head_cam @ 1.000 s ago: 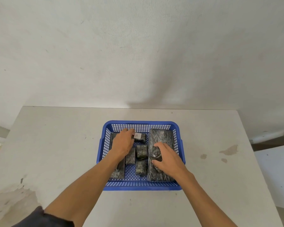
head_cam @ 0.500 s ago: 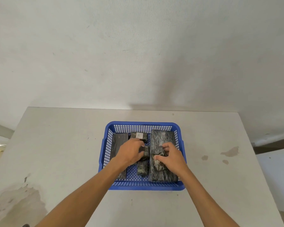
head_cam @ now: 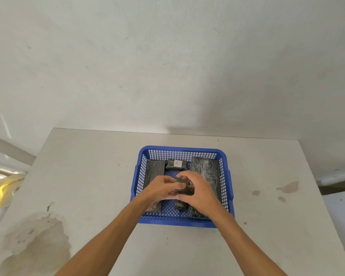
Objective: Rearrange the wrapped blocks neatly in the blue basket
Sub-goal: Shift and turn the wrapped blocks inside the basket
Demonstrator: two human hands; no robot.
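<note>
A pale table (head_cam: 88, 186) carries the blue basket (head_cam: 226, 176), an open-mesh tray whose thin walls look likely to flex if leaned on. Inside it, a long wrapped block (head_cam: 207, 168) lies flat along the right wall and another long wrapped block (head_cam: 155, 168) along the left; both look rigid and dense under glossy film, so they are best slid or lifted by their long edges. A labelled small block (head_cam: 176, 163) sits against the far wall between them, and a small block (head_cam: 180, 206) lies near the front. Over the middle, the left hand (head_cam: 161, 189) and the right hand (head_cam: 199, 191) meet, their fingers closed together around a held small block (head_cam: 184, 188). Its wrap seems slick and crinkly, so pinching opposite flat faces should hold better than gripping loose film.
</note>
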